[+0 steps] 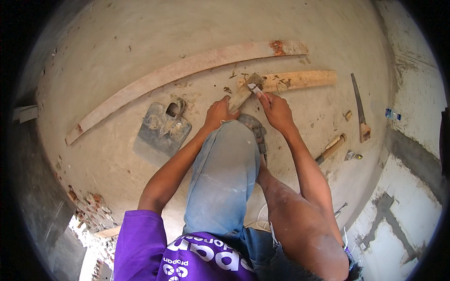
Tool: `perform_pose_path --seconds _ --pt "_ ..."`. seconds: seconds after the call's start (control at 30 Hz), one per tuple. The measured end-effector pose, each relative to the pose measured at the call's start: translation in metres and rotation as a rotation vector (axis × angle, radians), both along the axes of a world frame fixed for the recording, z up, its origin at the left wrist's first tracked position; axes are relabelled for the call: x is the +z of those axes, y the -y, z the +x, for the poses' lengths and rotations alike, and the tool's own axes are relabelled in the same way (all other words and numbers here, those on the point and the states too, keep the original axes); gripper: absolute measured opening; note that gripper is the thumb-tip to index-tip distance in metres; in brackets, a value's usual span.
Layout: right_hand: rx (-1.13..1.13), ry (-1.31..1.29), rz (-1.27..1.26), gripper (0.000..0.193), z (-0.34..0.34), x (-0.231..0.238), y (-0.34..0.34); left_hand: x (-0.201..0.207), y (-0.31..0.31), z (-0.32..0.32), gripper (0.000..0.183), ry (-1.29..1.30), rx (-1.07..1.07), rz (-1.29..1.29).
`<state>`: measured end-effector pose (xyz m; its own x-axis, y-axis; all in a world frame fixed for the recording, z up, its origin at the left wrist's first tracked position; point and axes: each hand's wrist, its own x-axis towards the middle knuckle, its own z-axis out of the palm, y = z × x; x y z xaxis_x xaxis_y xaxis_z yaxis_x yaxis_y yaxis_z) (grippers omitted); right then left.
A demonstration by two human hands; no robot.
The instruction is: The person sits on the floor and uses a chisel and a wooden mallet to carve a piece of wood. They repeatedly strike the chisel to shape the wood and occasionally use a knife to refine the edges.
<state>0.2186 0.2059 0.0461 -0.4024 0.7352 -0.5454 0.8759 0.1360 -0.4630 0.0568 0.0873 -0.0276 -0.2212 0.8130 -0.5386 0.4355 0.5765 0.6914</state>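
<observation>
My left hand (218, 114) is closed around the near end of a short wooden piece (240, 97), which lies slanted across the left end of a pale plank (300, 80). The far end of this piece looks dark and dirty. In my right hand (277, 111) is a small bladed tool (256, 90) with a light metal tip and a reddish handle. Its tip touches or sits just above the wooden piece, near the dark end. My fingers wrap the handle, so its exact kind is hidden. Below the hands, my foot in a dark shoe (255, 129) is beside the wood.
A long curved-looking board (187, 65) lies beyond the plank. Shavings are scattered around. At right are a handsaw (360, 105), a wooden-handled tool (332, 149), a tape measure (354, 155) and a plastic bottle (393, 114). A dark flat container (159, 136) lies left.
</observation>
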Motion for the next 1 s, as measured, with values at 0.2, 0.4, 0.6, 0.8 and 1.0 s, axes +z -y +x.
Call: perform_pose_path --seconds 0.2,0.4,0.6,0.8,1.0 --pt "-0.02 0.034 0.089 0.053 -0.004 -0.004 0.006 0.002 0.0 0.0 0.052 -0.005 -0.02 -0.016" --pt "-0.03 0.003 0.084 0.052 -0.011 -0.009 0.008 -0.004 0.002 0.0 0.054 -0.042 0.04 -0.009" --pt "0.036 -0.008 0.061 0.051 -0.005 -0.001 0.0 0.013 -0.005 -0.001 0.069 -0.002 -0.028 -0.161" --pt "0.003 0.001 0.021 0.049 0.008 0.005 0.012 0.01 -0.003 -0.001 0.049 -0.015 0.026 -0.055" --pt "-0.306 -0.35 0.349 0.045 0.045 -0.026 0.0 0.019 0.003 0.009 0.057 -0.106 0.061 0.25"
